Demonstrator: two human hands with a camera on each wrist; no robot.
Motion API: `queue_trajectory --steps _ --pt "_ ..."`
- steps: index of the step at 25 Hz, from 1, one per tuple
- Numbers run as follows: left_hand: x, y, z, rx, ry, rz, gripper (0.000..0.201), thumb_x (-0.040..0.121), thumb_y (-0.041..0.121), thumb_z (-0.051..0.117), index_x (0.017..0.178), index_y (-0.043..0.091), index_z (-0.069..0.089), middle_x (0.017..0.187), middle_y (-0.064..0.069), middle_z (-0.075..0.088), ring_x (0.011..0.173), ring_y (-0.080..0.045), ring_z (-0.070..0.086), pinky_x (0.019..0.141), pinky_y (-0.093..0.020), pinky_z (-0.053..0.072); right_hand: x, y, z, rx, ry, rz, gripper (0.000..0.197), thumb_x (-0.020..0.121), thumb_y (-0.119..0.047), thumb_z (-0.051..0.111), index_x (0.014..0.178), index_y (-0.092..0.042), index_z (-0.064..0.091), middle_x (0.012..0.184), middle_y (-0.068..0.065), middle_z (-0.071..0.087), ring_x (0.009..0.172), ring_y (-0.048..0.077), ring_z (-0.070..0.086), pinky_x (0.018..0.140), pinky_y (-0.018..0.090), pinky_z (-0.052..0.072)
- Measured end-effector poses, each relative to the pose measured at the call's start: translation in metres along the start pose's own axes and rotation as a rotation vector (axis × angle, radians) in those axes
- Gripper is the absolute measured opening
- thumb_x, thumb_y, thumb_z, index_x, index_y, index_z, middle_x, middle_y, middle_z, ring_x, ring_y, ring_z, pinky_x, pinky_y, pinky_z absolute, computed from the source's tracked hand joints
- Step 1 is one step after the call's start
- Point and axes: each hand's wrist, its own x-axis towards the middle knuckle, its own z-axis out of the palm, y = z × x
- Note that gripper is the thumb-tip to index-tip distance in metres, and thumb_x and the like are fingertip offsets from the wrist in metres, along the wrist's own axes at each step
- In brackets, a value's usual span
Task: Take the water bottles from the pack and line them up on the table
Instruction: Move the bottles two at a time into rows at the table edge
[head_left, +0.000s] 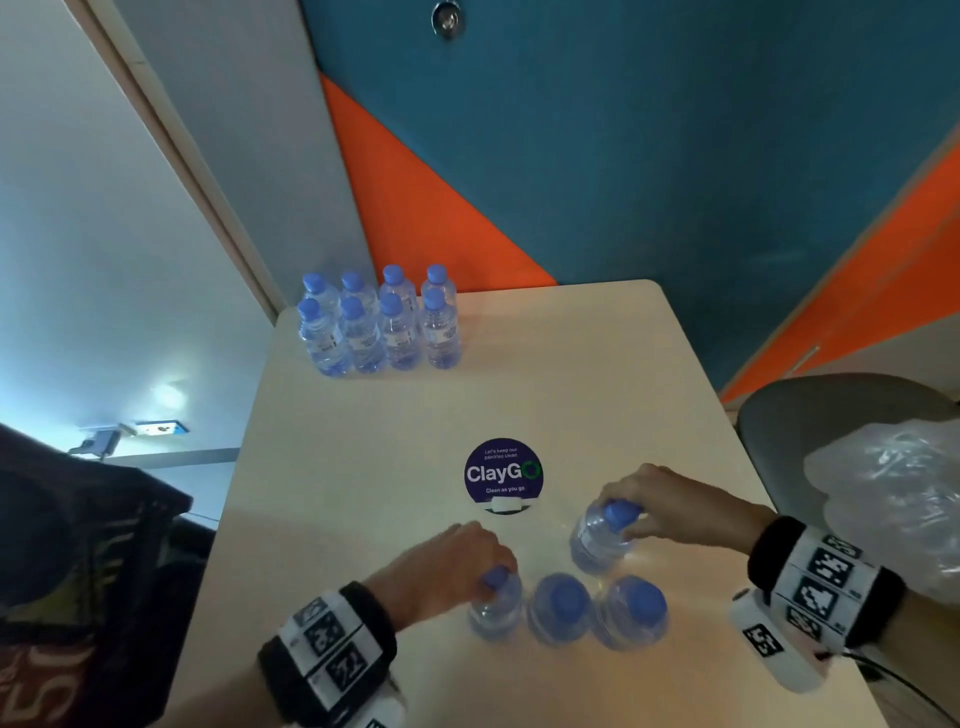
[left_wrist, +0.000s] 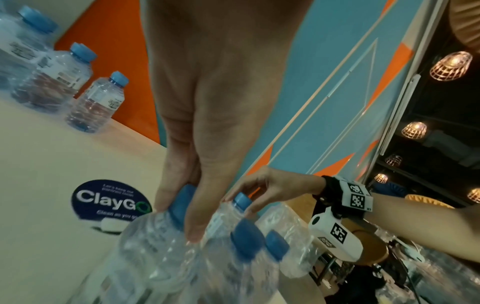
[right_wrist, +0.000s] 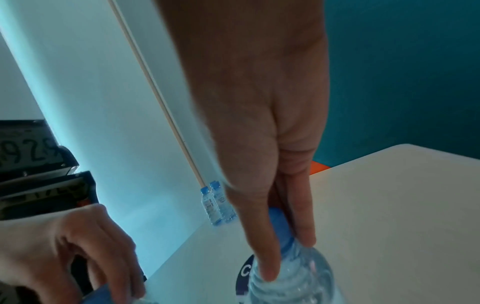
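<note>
Four clear water bottles with blue caps stand near the table's front edge. My left hand grips the cap and neck of the leftmost bottle, also seen close up as a bottle in the left wrist view. My right hand pinches the cap of a bottle that stands slightly farther back; its cap sits between my fingers. Two free bottles stand between them. Several bottles stand in two rows at the table's far left corner.
The beige table carries a round dark "ClayGo" sticker in its middle. Crumpled clear plastic wrap lies on a grey chair to the right. A blue and orange wall stands behind the table.
</note>
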Motion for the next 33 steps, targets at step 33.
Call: queue_trajectory --steps 33 --pt "0.275 -0.146 -0.261 0.243 0.511 -0.32 0.017 0.087 0.001 0.052 0.095 -0.002 0.067 0.103 -0.024 0.068 0.099 -0.04 0.064 0.08 -0.041 0.05 0.312 0.051 -0.199 0.082 0.467 0.102 0.013 0.076 0.0 0.063 0.088 -0.001 0.068 0.087 0.021 0.066 0.084 0.035 0.062 0.064 0.029 0.036"
